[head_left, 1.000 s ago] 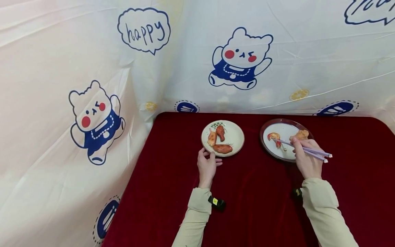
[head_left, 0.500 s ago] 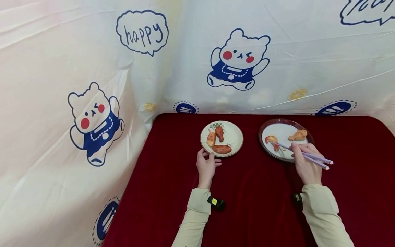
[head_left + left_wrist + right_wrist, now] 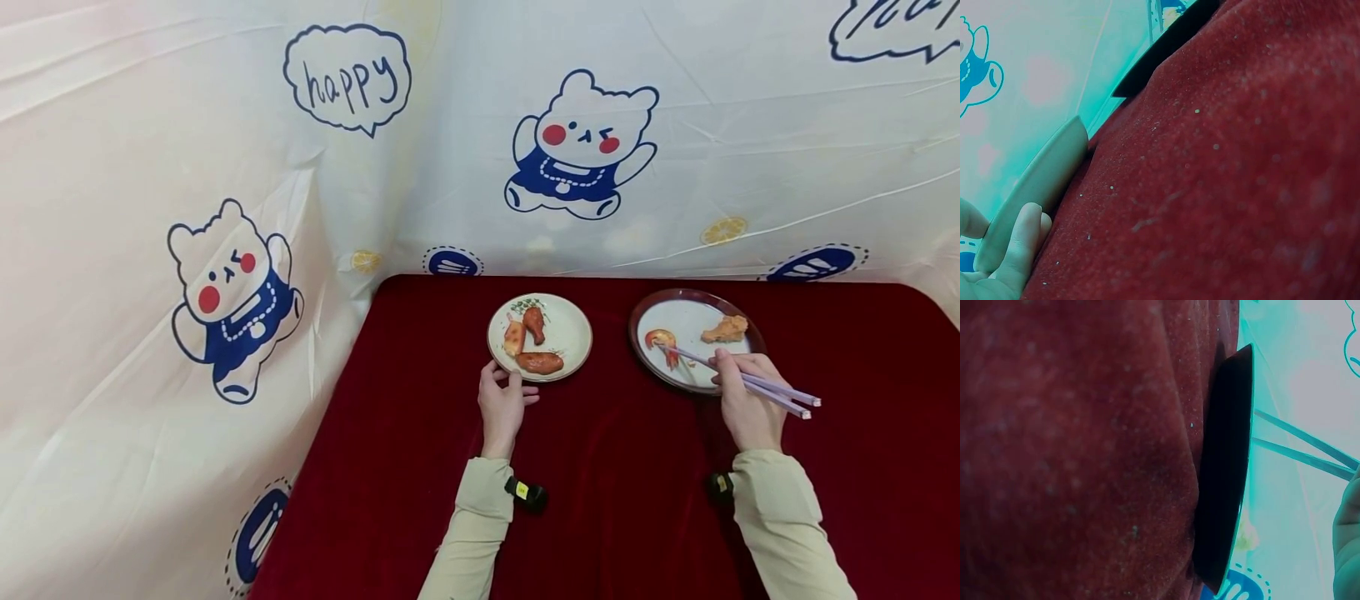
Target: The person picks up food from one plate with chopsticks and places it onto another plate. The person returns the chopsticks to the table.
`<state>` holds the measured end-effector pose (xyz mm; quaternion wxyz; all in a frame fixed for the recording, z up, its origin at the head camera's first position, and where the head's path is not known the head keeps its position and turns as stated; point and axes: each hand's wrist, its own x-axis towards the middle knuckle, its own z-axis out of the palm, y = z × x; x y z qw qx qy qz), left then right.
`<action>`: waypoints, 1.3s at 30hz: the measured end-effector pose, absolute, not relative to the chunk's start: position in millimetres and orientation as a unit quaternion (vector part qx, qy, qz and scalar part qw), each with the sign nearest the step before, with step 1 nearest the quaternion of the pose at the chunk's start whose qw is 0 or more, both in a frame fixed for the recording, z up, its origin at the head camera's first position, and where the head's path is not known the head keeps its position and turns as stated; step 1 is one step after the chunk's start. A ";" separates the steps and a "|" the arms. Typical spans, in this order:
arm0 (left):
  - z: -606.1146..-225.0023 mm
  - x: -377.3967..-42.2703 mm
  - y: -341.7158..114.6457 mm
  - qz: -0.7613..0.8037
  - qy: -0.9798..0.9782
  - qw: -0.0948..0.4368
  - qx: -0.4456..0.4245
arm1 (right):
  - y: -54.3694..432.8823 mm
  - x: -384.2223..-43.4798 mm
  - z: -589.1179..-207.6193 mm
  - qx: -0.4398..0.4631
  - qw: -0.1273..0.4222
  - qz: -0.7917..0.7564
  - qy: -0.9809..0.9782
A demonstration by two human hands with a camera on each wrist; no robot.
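Observation:
In the head view my left hand [image 3: 501,412] holds the near left rim of a small cream plate [image 3: 566,350], thumb and fingers on either side of its edge. The left wrist view shows that plate's outer wall [image 3: 1041,175] between them. My right hand [image 3: 750,408] grips a pair of pale purple chopsticks [image 3: 780,398]. Their tips are at a shrimp [image 3: 661,339] on the left part of a brown-rimmed plate [image 3: 640,318]. A fried chicken piece [image 3: 725,328] lies on that plate's right side. In the right wrist view, the chopsticks [image 3: 1310,459] reach over the dark plate's rim.
On the cream plate lie a drumstick [image 3: 534,324], a brown wing-like piece [image 3: 540,362] and a yellowish food piece [image 3: 514,337]. A dark red cloth [image 3: 600,500] covers the table. Behind and left hangs a printed white curtain [image 3: 465,167].
My right hand has drawn slightly nearer to me, uncovering the fried chicken piece; the chopsticks' rear ends have shifted right and down. My left hand stays at the cream plate.

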<state>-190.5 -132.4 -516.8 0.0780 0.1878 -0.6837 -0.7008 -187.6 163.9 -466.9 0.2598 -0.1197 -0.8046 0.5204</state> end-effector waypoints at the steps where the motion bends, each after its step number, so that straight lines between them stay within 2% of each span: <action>1: -516.7 -190.5 -132.2 -0.701 -0.683 0.079 0.188 | 164.0 -187.6 -467.0 -0.122 0.260 0.523 -0.802; 17: -517.8 -191.6 -133.6 -0.702 -0.683 0.080 0.184 | 164.4 -190.5 -467.3 -0.147 0.279 0.580 -0.751; 24: -520.5 -192.2 -134.6 -0.705 -0.680 0.083 0.185 | 151.4 -180.1 -444.2 -0.141 0.290 0.606 -0.727; 27: -520.6 -192.4 -134.9 -0.703 -0.682 0.083 0.185 | 151.1 -181.8 -445.3 -0.141 0.293 0.624 -0.710; 39: -516.9 -191.1 -133.2 -0.700 -0.684 0.076 0.189 | 145.6 -193.4 -458.7 -0.083 0.310 0.697 -0.641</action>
